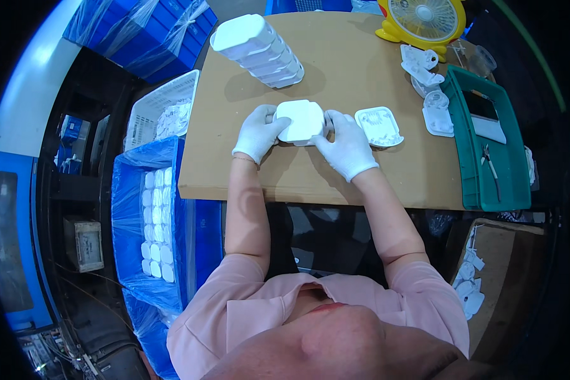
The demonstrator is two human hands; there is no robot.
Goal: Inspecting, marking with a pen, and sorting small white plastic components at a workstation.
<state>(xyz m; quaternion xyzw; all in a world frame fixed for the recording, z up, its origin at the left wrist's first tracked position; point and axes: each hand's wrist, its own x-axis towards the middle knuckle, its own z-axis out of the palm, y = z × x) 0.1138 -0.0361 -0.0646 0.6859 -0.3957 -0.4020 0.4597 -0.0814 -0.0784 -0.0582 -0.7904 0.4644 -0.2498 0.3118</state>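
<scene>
Between my two white-gloved hands is a white plastic cover (300,121), square with rounded corners and its smooth face up. My left hand (260,132) grips its left edge, the thumb lying on top. On the right edge, my right hand (348,147) holds it with fingers and thumb closed. Just right of that hand a second white plastic piece (379,126) rests on the table, its hollow side facing up. Farther back stands a tall stack of white covers (259,50), which looks tilted in this view. What lies beneath the held cover is hidden.
The brown table (234,183) also bears loose white parts (438,114), a yellow fan (424,22) and a green tray (519,171) with pliers (489,166). At the left stand a white basket (133,126) and a blue lined crate (123,209) holding rows of white covers.
</scene>
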